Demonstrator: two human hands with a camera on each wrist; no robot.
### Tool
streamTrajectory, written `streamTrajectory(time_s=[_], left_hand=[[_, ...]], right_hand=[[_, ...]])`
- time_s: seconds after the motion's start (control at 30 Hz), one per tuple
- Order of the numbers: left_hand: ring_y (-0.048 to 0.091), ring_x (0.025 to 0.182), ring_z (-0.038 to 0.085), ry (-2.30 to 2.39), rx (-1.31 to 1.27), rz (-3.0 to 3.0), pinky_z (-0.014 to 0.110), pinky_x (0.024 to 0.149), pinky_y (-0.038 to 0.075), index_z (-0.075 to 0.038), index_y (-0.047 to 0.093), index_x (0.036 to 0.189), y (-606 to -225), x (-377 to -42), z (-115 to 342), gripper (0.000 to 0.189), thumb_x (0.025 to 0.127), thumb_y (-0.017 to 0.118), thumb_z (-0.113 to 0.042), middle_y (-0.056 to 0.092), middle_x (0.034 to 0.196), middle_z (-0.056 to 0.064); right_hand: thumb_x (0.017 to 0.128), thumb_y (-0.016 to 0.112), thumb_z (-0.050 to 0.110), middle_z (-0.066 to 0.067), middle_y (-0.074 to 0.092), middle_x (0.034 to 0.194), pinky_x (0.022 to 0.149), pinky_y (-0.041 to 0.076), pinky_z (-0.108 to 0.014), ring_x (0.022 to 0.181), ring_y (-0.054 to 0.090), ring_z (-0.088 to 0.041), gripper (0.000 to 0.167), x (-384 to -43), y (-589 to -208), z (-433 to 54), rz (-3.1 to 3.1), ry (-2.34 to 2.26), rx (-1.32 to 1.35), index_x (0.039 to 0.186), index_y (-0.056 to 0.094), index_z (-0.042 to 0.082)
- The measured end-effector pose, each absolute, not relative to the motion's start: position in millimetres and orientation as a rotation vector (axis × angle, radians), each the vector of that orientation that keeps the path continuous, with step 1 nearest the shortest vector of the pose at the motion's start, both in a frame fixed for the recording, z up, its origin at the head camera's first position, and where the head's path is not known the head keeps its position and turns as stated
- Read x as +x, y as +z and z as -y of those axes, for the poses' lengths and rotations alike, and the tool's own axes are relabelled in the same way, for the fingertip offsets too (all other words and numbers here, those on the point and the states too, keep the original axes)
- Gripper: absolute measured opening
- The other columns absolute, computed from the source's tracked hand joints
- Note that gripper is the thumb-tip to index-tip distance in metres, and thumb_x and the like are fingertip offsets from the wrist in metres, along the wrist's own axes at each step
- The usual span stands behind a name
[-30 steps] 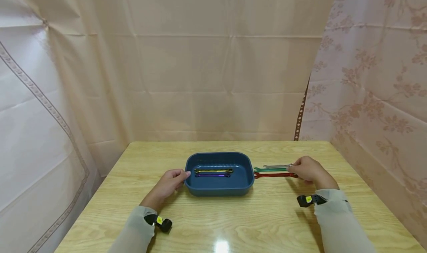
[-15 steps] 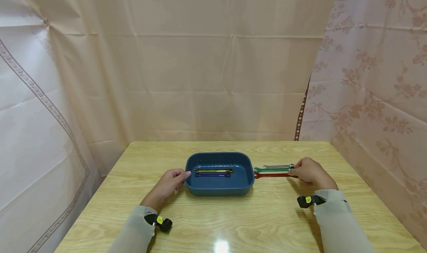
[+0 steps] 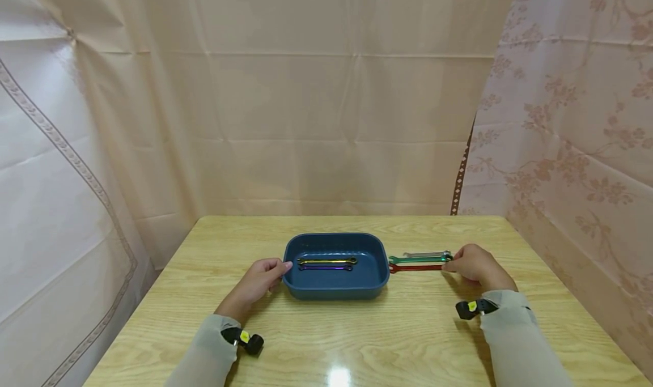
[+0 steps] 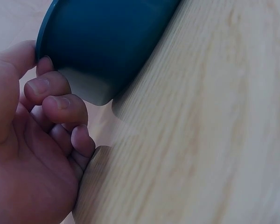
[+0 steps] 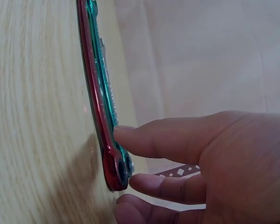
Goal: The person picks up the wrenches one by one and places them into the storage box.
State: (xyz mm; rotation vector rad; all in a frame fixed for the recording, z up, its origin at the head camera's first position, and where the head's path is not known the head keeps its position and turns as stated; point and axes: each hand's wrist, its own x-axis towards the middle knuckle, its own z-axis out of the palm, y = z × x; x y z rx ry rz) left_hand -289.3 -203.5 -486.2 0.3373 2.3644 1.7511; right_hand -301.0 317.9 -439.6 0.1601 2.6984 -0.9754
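Observation:
My left hand [image 3: 257, 279] pinches the left rim of a blue plastic tub [image 3: 335, 294] between thumb and fingers. Inside the tub lie a gold wrench [image 3: 326, 261] and a purple wrench [image 3: 325, 268], side by side. To its right, a silver wrench [image 3: 425, 254], a green wrench [image 3: 418, 259] and a red wrench [image 3: 415, 268] lie in parallel on the table. My right hand [image 3: 475, 265] is over the red wrench's ring end, hiding it in the head view. In the right wrist view the thumb [image 5: 130, 140] and fingers are spread apart, fingertips right at the wrenches' ring ends.
The wooden table [image 3: 306, 341] reaches back to a beige curtain [image 3: 326, 120]. Patterned cloth [image 3: 576, 120] hangs at the right and pale cloth [image 3: 46, 205] at the left. Each wrist wears a small black camera, such as the right one [image 3: 466, 309].
My right hand has shifted slightly nearer to me, from the silver and green wrenches' ring ends to the red one's, uncovering the first two. The left hand and tub have stayed still.

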Motion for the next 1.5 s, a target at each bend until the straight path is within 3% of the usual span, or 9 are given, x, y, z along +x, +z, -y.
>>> streamTrajectory(time_s=[0.27,0.5,0.9,1.5], left_hand=[[0.044,0.063,0.017,1.751,0.332,-2.362,0.026,0.058,0.039,-0.007,0.058,0.083,-485.1,-288.5,202.4,0.04,0.106,0.059,-0.039,0.045,0.067,-0.002],[0.046,0.065,0.018,1.752,0.299,-2.351,0.026,0.06,0.04,-0.007,0.058,0.085,-485.9,-288.9,203.3,0.041,0.105,0.06,-0.043,0.045,0.068,-0.001],[0.047,0.069,0.021,1.757,0.268,-2.344,0.027,0.062,0.041,-0.008,0.058,0.086,-483.7,-286.3,202.0,0.036,0.107,0.058,-0.037,0.047,0.07,0.0],[0.044,0.064,0.019,1.751,0.297,-2.377,0.026,0.058,0.039,-0.007,0.055,0.082,-485.3,-286.4,201.6,0.043,0.105,0.059,-0.042,0.045,0.066,-0.001]], right_hand=[[0.086,0.081,0.025,0.004,0.036,0.058,0.051,0.036,-0.031,0.05,0.034,-0.012,0.031,-303.8,-445.3,-322.6,-2.728,-0.955,0.192,0.077,0.055,0.011],[0.085,0.082,0.018,-0.007,0.055,0.08,0.055,0.043,-0.033,0.063,0.05,-0.019,0.028,-303.3,-443.0,-322.3,-2.756,-0.914,0.222,0.094,0.06,0.002],[0.086,0.082,0.014,-0.007,0.056,0.077,0.051,0.043,-0.031,0.058,0.05,-0.019,0.028,-304.3,-447.6,-322.7,-2.738,-0.948,0.265,0.096,0.059,0.002],[0.09,0.078,0.016,-0.005,0.048,0.075,0.057,0.041,-0.033,0.061,0.046,-0.018,0.032,-306.0,-454.8,-328.9,-2.677,-1.018,0.191,0.104,0.055,-0.001]])
